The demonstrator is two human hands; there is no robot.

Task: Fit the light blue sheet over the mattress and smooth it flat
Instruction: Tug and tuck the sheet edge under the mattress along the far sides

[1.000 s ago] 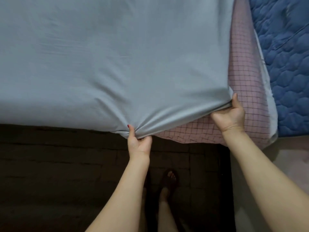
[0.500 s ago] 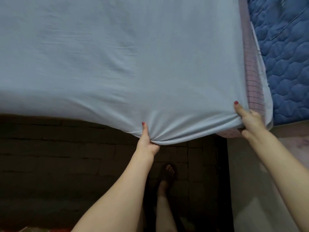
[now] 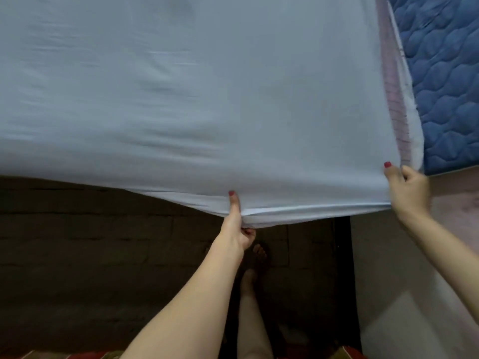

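The light blue sheet (image 3: pixel 197 94) fills the upper part of the head view, stretched over the mattress with faint wrinkles. Its near hem hangs below the mattress edge. My left hand (image 3: pixel 237 224) pinches that hem from below, thumb on top. My right hand (image 3: pixel 407 187) grips the sheet at the near right corner, thumb on the blue fabric. A narrow strip of the pink checked mattress cover (image 3: pixel 394 99) shows along the right side, with a white edge beside it.
A blue quilted mattress (image 3: pixel 445 81) lies to the right of the bed. Dark brick-patterned floor (image 3: pixel 90 255) lies below the bed edge, with my bare leg and foot (image 3: pixel 255 275) on it. A pale surface (image 3: pixel 404 294) stands at the lower right.
Both hands have drawn the sheet's corner rightward and down over the pink checked cover, which is now almost hidden. The hem is pulled taut between my hands.
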